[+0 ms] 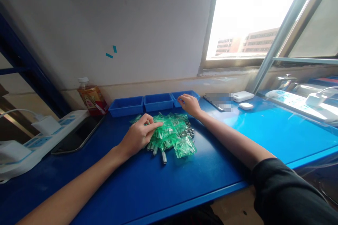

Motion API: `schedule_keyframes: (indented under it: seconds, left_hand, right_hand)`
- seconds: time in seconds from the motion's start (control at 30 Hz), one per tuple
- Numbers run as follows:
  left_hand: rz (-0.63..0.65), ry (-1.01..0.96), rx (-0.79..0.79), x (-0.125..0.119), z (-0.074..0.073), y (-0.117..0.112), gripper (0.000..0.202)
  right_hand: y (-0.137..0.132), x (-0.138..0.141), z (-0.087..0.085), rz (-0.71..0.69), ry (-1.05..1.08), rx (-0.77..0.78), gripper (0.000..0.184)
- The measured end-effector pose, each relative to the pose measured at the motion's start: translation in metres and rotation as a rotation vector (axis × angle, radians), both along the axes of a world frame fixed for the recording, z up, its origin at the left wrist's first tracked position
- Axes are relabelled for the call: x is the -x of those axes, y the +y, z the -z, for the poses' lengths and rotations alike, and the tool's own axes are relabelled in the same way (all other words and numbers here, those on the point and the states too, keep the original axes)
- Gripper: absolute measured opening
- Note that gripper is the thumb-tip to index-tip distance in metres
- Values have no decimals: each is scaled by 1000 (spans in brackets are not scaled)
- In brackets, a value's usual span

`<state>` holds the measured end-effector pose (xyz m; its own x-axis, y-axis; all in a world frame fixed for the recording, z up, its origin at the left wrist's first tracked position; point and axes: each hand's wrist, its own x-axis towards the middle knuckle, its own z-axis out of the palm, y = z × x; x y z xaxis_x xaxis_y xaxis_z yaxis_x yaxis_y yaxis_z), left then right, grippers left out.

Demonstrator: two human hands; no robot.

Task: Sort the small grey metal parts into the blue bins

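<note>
From my end I see the heap of green packets (169, 132) near the middle of the blue desk (211, 179), just in front of the trays, with loose metal pieces (164, 157) poking out at its near edge and right side. My left hand (137, 135) lies against the heap's left side, index finger stretched over the packets and the others curled; I cannot tell whether its fingers grip anything. My right hand (190, 104) is at the right tray (195, 95), fingertips bent close to the thumb, and I cannot tell whether anything is between them. The left tray (126, 112) and middle tray (158, 106) complete a row along the back.

Left of the row stands a bottle (91, 98) with a white cap; nearer me are a dark flat device (77, 137) and a white power strip (59, 123). On the right, two small white cases (243, 96) sit where daylight glares off the desk, with another power strip (293, 103) beyond. Behind rises a pale wall (148, 17) bearing two teal strips (114, 49); a bright window (245, 10) shows buildings outside.
</note>
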<state>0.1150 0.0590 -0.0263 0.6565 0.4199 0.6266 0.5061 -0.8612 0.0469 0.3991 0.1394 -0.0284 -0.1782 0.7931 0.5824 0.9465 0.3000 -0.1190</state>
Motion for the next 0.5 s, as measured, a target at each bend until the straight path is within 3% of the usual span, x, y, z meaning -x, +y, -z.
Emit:
schedule_keyframes:
  seconds: [0.2, 0.3, 0.4, 0.5]
  left_hand:
    - [29, -57, 12, -3, -6, -7, 32]
    - [25, -40, -6, -2, -9, -9, 32]
    - [15, -47, -62, -1, -12, -11, 33]
    - [38, -35, -146, -1, -15, -15, 35]
  right_hand:
    - [-16, 2, 7, -55, 9, 50, 23]
    - [-38, 11, 1, -80, 68, 102, 30]
    - [-66, 35, -16, -172, 416, 200, 47]
    - [-93, 65, -32, -353, 872, 453, 56]
